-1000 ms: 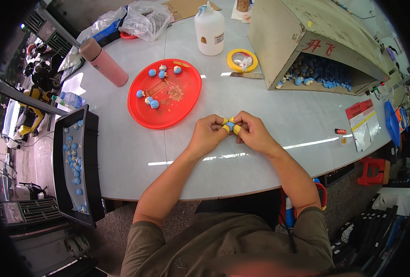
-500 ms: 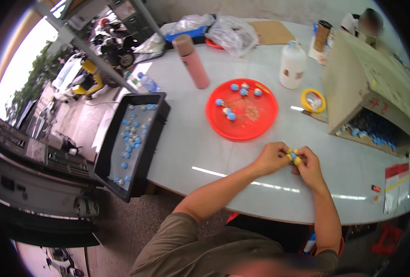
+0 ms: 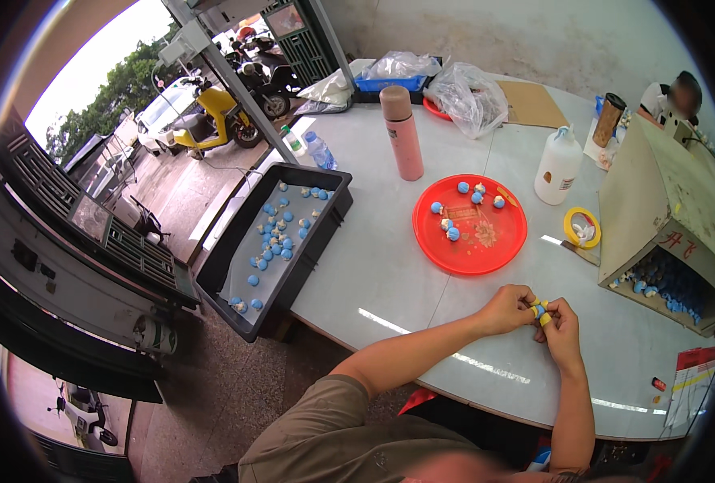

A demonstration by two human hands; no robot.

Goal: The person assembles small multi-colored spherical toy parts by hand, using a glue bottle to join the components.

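Observation:
Above the near right part of the table, my two hands meet around a small blue piece (image 3: 539,311), mostly hidden by the fingers. My left hand (image 3: 506,311) pinches it from the left, and my right hand (image 3: 565,332) grips it from the right. Yellow bands show at the fingertips. Just beyond them lies a round red tray (image 3: 498,249). On it are several small blue-and-cream balls (image 3: 452,234) and some crumbs.
At left stands a black bin (image 3: 329,229) with more blue balls. A pink flask (image 3: 406,149), white bottle (image 3: 557,169) and yellow tape roll (image 3: 571,221) stand beyond the tray. An open-fronted box (image 3: 655,193) at right holds blue pieces. Another person (image 3: 675,101) sits far right.
The head view has turned, so the whole scene sits further right and lower in the picture. Both hands keep their pinch on the blue piece, with little visible change.

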